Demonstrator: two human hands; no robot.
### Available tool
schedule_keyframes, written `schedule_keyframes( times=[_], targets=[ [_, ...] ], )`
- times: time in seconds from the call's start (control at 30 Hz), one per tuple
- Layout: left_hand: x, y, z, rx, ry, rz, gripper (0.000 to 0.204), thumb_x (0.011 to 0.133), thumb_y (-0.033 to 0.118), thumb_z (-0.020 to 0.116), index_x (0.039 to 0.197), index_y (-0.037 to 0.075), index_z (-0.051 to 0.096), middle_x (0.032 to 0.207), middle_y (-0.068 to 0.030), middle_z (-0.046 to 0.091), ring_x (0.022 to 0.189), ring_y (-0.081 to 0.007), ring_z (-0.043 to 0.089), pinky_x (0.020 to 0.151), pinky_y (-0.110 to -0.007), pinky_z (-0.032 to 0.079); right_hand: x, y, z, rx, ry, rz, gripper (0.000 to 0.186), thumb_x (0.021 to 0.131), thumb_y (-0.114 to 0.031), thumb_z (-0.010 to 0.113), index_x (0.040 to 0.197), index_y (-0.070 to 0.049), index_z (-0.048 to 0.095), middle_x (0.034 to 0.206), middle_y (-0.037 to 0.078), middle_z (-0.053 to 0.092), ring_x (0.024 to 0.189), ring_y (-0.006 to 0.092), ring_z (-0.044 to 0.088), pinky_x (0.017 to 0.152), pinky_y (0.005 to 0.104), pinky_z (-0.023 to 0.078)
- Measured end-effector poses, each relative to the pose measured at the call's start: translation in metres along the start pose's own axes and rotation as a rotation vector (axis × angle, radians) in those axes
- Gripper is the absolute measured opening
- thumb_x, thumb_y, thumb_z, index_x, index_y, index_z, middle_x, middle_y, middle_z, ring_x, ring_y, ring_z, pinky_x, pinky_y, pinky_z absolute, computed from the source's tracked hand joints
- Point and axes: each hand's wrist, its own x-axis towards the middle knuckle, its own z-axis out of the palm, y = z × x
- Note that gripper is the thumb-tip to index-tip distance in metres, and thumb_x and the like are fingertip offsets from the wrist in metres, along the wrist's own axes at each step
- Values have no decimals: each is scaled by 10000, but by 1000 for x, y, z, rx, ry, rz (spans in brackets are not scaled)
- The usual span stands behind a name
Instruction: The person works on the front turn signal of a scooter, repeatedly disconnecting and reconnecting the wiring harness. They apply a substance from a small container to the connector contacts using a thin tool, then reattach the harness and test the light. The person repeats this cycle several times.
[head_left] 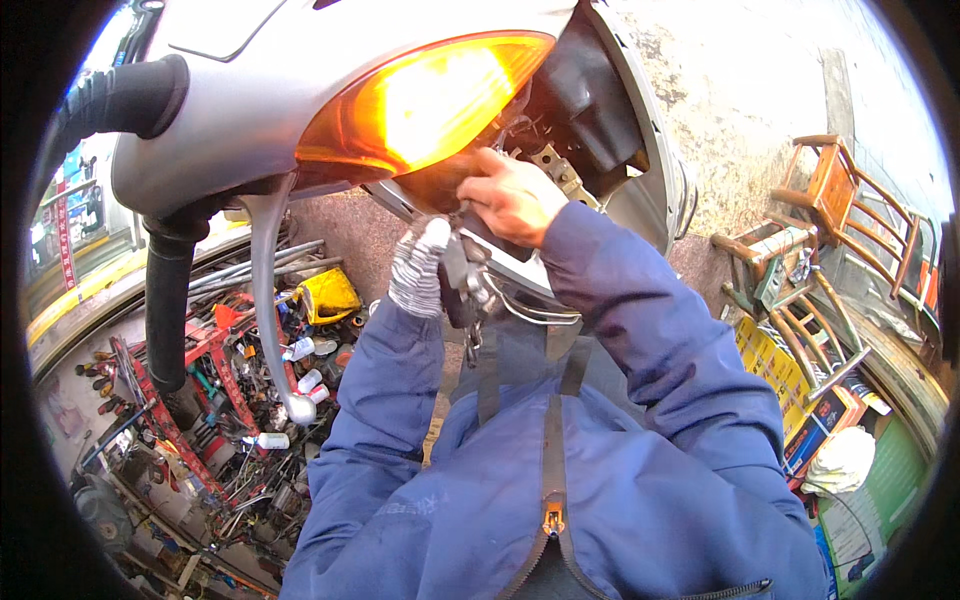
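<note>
The front of a silver scooter (235, 110) fills the upper left, its orange turn signal (430, 100) lit. Below that lamp, my left hand (420, 265), in a grey-and-white striped glove, is closed around a dark metal part (462, 275). Small metal pieces (474, 340) dangle beneath that part; their kind is unclear. My bare right hand (512, 200) reaches to the opened front of the scooter with fingers bent and pinched just above the part. Whatever they grip is too small to make out. Behind it show a perforated metal bracket (562, 175) and a dark inner cavity (590, 95).
The brake lever (268, 300) and black handlebar grip (165, 300) jut down at left. Beyond lies a clutter of tools and bottles around a red metal frame (215, 380). Wooden chairs (822, 190) and a yellow crate (770, 375) stand at right.
</note>
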Motion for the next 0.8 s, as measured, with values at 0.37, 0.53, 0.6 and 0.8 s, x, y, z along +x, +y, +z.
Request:
schedule_keyframes(
  times=[0.37, 0.53, 0.6, 0.8],
  targets=[
    [11, -22, 9, 3, 32, -29, 459, 907, 417, 534, 1119, 10, 515, 870, -151, 630, 630, -261, 633, 521, -421, 562, -22, 1, -20, 80, -26, -19, 136, 783, -52, 573, 893, -28, 649, 935, 131, 612, 848, 345, 608, 735, 395, 505],
    [9, -17, 8, -96, -75, -145, 458, 905, 411, 539, 1139, 18, 509, 954, -142, 622, 727, -261, 642, 555, -425, 579, -24, -8, -19, 313, -60, 61, 135, 800, -74, 616, 923, -31, 650, 894, 127, 619, 837, 324, 620, 743, 384, 506],
    [10, -19, 9, -120, 7, -74, 469, 901, 414, 546, 1140, 13, 505, 926, -149, 626, 696, -262, 641, 552, -428, 581, -25, -11, -17, 412, -34, 101, 133, 794, -79, 632, 919, -36, 653, 873, 116, 617, 833, 305, 622, 738, 371, 503],
    [12, -24, 10, -100, -88, -162, 530, 895, 451, 538, 1175, 3, 495, 976, -172, 620, 708, -264, 643, 546, -391, 570, -24, -11, -14, 460, -41, 141, 74, 761, -55, 665, 832, -36, 666, 800, 89, 609, 771, 257, 614, 696, 338, 493]
  ],
)
